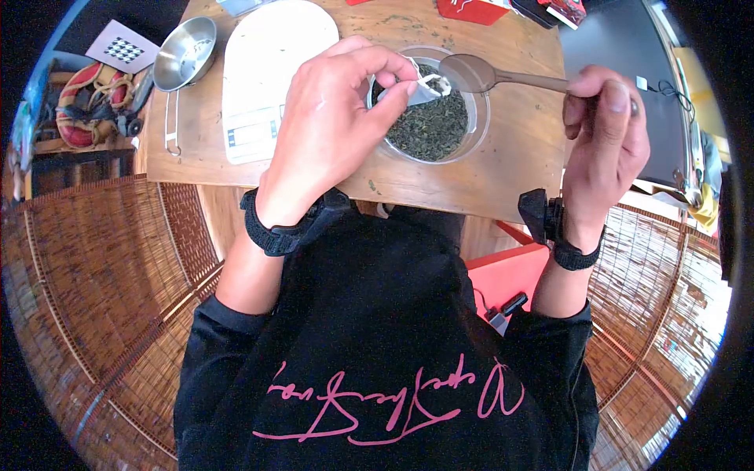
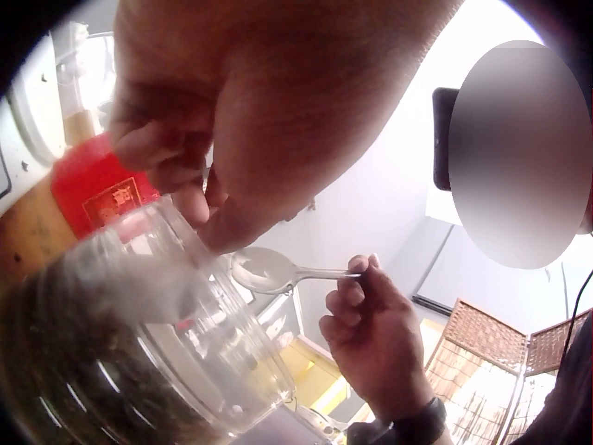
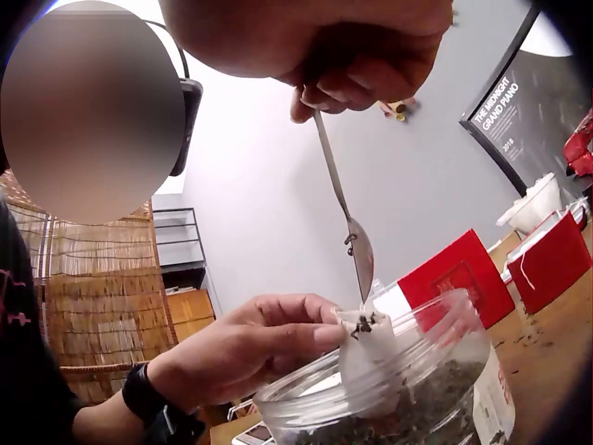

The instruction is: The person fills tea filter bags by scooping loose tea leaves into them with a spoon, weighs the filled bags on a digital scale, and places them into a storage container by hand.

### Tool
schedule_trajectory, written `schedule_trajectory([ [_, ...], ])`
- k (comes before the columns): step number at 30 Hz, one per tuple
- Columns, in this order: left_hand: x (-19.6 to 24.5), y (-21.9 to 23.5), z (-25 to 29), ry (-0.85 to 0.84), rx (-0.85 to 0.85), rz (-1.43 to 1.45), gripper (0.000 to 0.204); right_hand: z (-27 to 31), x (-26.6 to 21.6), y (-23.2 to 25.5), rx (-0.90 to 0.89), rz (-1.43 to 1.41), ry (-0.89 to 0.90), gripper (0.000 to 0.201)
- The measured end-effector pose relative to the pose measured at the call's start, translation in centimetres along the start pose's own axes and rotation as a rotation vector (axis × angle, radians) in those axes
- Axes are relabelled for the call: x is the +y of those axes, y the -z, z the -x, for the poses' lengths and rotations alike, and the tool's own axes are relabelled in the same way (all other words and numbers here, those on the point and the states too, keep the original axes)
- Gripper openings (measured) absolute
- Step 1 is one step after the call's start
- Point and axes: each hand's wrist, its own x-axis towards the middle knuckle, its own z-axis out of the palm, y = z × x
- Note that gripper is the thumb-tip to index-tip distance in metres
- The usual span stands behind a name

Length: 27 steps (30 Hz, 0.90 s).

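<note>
My left hand pinches a small white tea bag by its edge, over the mouth of a clear round jar. Dark dried tea leaves lie inside the jar. In the right wrist view the tea bag hangs with its lower part within the jar's rim, a few leaves at its top opening. My right hand grips the handle of a spoon from the right. The spoon's bowl points down in that view, its tip right at the bag's opening, with bits of leaf clinging to it.
A white kitchen scale lies left of the jar on the wooden table. Beyond it stands a metal cup with a long wire handle. Red boxes stand behind the jar. Loose leaf crumbs dot the tabletop.
</note>
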Motion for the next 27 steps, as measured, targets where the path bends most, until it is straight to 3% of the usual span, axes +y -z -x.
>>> schedule_trajectory([
  [3, 0.3, -0.1, -0.1, 0.003, -0.008, 0.026, 0.01, 0.7, 0.2, -1.2, -0.136, 0.086, 0.104, 0.031],
  [8, 0.2, -0.1, -0.1, 0.019, 0.007, 0.025, 0.011, 0.4, -0.2, 0.0, -0.068, 0.008, 0.036, 0.026],
  [9, 0.2, -0.1, -0.1, 0.016, 0.002, 0.027, 0.011, 0.6, 0.1, -0.6, -0.114, 0.147, 0.083, 0.028],
  [11, 0.2, 0.0, -0.1, 0.027, -0.009, -0.007, 0.011, 0.5, 0.0, -0.8, -0.14, 0.163, 0.169, 0.029],
  [14, 0.1, -0.1, 0.3, 0.1, 0.006, 0.025, 0.011, 0.3, -0.6, 0.5, 0.081, 0.019, 0.042, 0.027],
  [15, 0.0, -0.1, 0.3, 0.09, 0.008, 0.015, 0.011, 0.6, -0.7, 0.2, 0.088, 0.011, 0.052, 0.027],
  [17, -0.2, -0.3, 0.3, 0.087, 0.016, 0.045, 0.011, 1.7, -0.8, -0.4, 0.056, 0.141, -0.195, 0.029],
  [21, 0.5, -0.2, 0.1, 0.105, -0.014, 0.008, 0.011, 2.0, -0.9, -0.5, 0.094, -0.022, -0.332, 0.032],
  [27, 0.9, 0.0, 0.0, 0.108, -0.031, -0.005, 0.01, 1.0, -1.5, 0.1, 0.191, -0.022, -0.265, 0.035],
])
